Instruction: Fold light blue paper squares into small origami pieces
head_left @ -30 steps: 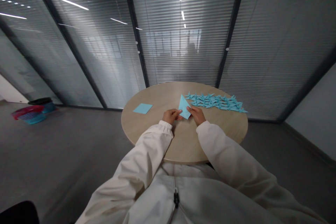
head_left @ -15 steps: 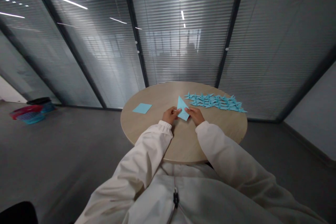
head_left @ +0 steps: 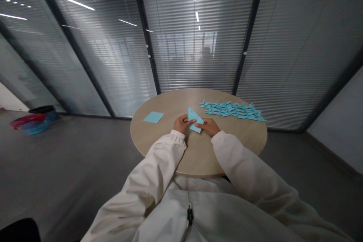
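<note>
A light blue paper folded into a triangle [head_left: 193, 118] rests on the round wooden table [head_left: 198, 151], its tip pointing away from me. My left hand [head_left: 181, 123] pinches its left edge with closed fingers. My right hand [head_left: 209, 126] grips its lower right corner. Both sleeves are white.
A flat blue paper square [head_left: 153, 117] lies on the table's left side. Several folded blue paper cranes [head_left: 232, 109] are lined up on the far right of the table. Glass walls with blinds stand behind. Coloured basins [head_left: 35, 123] sit on the floor at far left.
The triangle has shifted a little to the left and toward me, and both hands have drawn closer together on it.
</note>
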Demonstrator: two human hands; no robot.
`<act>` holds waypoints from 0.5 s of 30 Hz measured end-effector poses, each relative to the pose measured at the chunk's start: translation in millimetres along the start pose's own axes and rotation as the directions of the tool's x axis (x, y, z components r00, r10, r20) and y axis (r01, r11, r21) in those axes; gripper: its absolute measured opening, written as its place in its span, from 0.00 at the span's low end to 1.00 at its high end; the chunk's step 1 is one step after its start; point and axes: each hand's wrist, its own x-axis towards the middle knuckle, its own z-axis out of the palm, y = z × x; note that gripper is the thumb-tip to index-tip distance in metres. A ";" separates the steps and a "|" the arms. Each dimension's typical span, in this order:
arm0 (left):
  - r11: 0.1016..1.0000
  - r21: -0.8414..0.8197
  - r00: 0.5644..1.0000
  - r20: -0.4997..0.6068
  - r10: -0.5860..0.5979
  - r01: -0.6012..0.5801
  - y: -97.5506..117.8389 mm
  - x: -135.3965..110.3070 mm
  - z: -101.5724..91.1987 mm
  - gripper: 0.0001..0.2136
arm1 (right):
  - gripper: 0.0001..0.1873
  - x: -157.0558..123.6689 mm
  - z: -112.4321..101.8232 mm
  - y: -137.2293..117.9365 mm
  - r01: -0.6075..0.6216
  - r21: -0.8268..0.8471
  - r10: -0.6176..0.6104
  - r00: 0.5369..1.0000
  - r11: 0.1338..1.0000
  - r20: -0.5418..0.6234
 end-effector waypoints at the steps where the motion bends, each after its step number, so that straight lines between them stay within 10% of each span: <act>1: 1.000 -0.011 1.000 0.007 -0.002 0.002 0.5 -0.4 0.8 0.21 | 0.25 -0.2 -0.6 -0.5 -0.004 -0.012 0.004 1.000 1.000 -0.012; 15: 0.991 -0.125 0.998 0.022 -0.052 0.054 10.3 -5.8 5.4 0.20 | 0.25 -1.1 -3.7 -2.3 -0.022 -0.054 0.021 1.000 0.998 -0.018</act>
